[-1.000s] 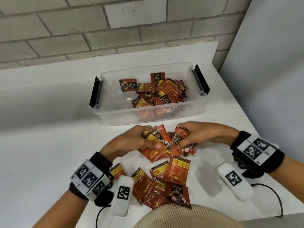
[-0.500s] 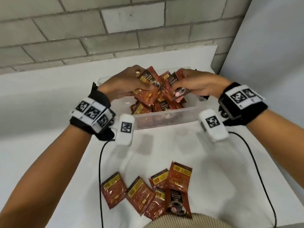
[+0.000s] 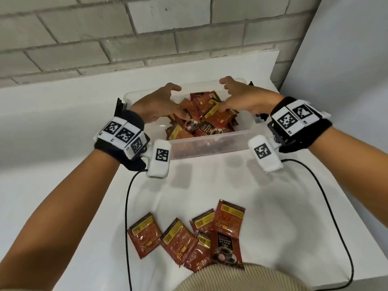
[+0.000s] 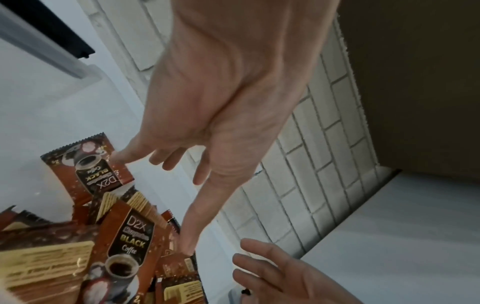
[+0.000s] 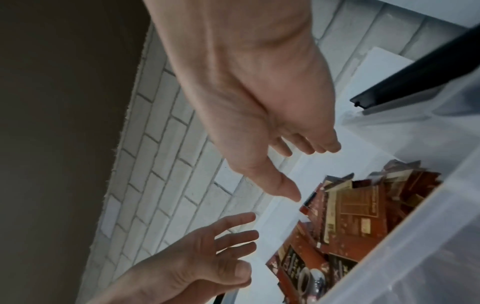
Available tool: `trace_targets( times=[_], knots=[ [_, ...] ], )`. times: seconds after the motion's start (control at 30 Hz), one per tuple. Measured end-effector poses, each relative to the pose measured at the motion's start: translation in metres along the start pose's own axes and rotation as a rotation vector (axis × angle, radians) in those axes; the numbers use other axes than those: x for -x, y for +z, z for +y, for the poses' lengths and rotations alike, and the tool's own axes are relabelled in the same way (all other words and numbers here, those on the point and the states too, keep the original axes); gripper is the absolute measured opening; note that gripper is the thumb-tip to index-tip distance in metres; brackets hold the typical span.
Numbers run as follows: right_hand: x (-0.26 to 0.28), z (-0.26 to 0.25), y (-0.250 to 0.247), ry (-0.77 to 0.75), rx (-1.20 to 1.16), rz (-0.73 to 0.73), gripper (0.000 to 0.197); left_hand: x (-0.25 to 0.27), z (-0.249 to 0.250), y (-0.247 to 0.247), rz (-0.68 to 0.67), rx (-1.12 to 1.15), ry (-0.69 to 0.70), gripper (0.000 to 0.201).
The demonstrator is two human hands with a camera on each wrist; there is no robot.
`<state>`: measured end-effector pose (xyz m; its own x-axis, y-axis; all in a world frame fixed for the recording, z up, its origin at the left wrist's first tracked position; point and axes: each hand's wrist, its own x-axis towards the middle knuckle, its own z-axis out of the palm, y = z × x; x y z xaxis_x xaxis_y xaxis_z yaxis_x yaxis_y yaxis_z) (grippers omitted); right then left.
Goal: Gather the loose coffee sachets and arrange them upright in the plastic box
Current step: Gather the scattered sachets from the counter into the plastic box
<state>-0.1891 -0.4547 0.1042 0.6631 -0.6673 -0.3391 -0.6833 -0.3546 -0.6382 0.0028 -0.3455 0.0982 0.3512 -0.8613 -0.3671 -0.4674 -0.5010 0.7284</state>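
Note:
A clear plastic box (image 3: 210, 141) sits at the back of the white table, with several red-brown coffee sachets (image 3: 210, 118) heaped in it at mixed angles. My left hand (image 3: 165, 103) and right hand (image 3: 228, 95) hover over the heap, fingers spread and holding nothing. In the left wrist view my left hand (image 4: 182, 185) points its fingers down at the box sachets (image 4: 124, 236). The right wrist view shows my right hand (image 5: 298, 164) empty above the sachets (image 5: 350, 209). Several loose sachets (image 3: 189, 234) lie flat on the table near my body.
Black latches (image 3: 119, 106) stand up at both ends of the box. Two black cables (image 3: 127, 206) trail from the wrist cameras across the table (image 3: 63, 164). A brick wall (image 3: 147, 38) is behind the box and a grey panel (image 3: 346, 59) stands to the right.
Both hands carried a bundle of sachets from the table up over the box. They have let go, the bundle now lies in the box, and the fingers have spread.

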Motion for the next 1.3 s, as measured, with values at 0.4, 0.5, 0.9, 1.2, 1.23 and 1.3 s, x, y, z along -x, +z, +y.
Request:
trace_targets(
  times=[0.4,0.5,0.9,1.2,1.23,1.3],
  knots=[
    [0.120,0.046,0.074,-0.370,0.325,-0.512,0.054,0.138,-0.028,0.065,-0.502,-0.299,0.557,0.045],
    [0.131,0.068,0.099,-0.351,0.364,-0.608,0.063,0.152,-0.052,0.102,-0.716,-0.388,0.550,0.053],
    [0.128,0.079,0.100,-0.297,0.198,-0.525,0.030,0.153,-0.069,0.094,-0.544,-0.223,0.567,0.015],
    [0.141,0.034,0.125,-0.359,0.148,-0.818,0.049,0.168,-0.107,0.058,-0.572,-0.453,0.312,0.018],
    [0.142,0.032,0.132,-0.368,0.199,-0.833,0.053,0.170,-0.112,0.060,-0.575,-0.503,0.326,0.019],
    [0.144,0.028,0.143,-0.382,0.315,-0.859,0.055,0.174,-0.120,0.065,-0.576,-0.563,0.354,0.019]
  ],
)
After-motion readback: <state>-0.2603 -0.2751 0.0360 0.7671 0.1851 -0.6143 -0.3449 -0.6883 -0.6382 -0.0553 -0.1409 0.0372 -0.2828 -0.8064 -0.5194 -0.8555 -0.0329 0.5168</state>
